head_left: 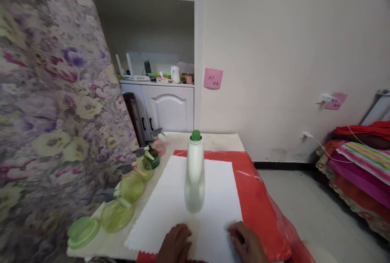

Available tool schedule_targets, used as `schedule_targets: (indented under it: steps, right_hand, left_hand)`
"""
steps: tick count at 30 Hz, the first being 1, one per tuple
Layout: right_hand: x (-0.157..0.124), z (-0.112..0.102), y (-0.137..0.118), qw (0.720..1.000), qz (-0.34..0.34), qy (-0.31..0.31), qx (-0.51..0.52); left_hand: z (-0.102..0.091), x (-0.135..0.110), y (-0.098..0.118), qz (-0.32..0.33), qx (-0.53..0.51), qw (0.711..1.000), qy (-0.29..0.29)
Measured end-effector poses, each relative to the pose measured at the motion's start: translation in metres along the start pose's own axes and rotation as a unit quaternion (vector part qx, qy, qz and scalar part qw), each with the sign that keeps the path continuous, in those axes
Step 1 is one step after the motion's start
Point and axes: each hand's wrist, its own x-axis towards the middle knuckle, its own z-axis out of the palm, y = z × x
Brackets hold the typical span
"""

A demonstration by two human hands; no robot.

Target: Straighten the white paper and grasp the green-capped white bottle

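White sheet [170, 210]: open on both flanks of the upright white bottle [195, 173], which stands mid-sheet. Left table edge: lined by green spray bottles [131, 185] and a green lid [83, 231]. Red plastic cover [258, 202], right side: unobstructed.

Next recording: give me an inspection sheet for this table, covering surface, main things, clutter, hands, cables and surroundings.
Surface: small table with a red plastic sheet and a white sheet on top.
Main things: white bottle with a green cap, upright on the white sheet.
Clutter: green spray bottles in a row along the left edge, a pink one at the far end, a green lid at the near end.
Hands: left hand and right hand rest on the white sheet, holding nothing, apart from the bottle.
Cables: white cable from a wall socket towards the bedding.
Surroundings: floral curtain, white cabinet, striped bedding.
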Motion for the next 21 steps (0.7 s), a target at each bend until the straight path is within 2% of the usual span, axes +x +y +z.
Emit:
schedule_targets:
  steps: [4,9,12,17,21]
  right_hand:
    - [0.023,-0.025,0.002,1.0,0.024,-0.014,-0.013]
    - [0.051,-0.039,0.013,0.999,0.026,0.004,-0.041]
    - [0.073,-0.048,0.021,0.998,0.028,0.02,-0.055]
    - [0.11,-0.066,0.036,0.996,0.03,0.035,-0.071]
    - [0.116,-0.067,0.046,0.995,0.045,0.043,-0.074]
  left_hand:
    - [-0.002,0.012,-0.007,-0.013,0.01,1.0,0.018]
    - [-0.007,0.026,-0.003,-0.133,-0.036,0.99,-0.016]
    - [-0.016,0.04,0.004,-0.189,-0.12,0.974,-0.014]
    - [-0.025,0.067,0.007,-0.28,-0.221,0.934,0.021]
    - [-0.026,0.091,0.008,-0.315,-0.257,0.913,0.044]
